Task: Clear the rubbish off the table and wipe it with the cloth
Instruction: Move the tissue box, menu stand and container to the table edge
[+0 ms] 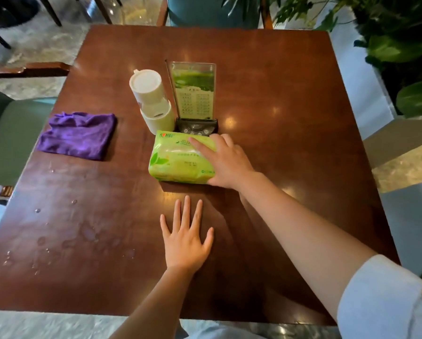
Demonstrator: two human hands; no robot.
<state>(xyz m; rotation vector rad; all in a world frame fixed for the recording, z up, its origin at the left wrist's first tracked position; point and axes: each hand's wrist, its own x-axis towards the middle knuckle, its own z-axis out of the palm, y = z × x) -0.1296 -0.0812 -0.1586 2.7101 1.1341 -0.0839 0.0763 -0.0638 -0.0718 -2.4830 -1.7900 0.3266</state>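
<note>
**Fingers on the tissue pack, cloth far left**

Fingers (200, 143) of the right hand (225, 162) clasp the green tissue pack (178, 159). Left hand (185, 238), flat and released, lies nearer the purple cloth (76, 135), up-left beside water droplets (87, 233).

**A restaurant or café dining room**

A polished wooden table (266, 77) carries an upright acrylic menu stand (194, 90) set in a black call-button base (197, 128), a white toothpick dispenser (153, 100) and a green pack of tissues (178, 157). Padded green chairs (16, 133) sit around it, more chair legs stand on the marble floor (41, 42) beyond, and leafy plants (398, 45) fill a planter alongside.
</note>
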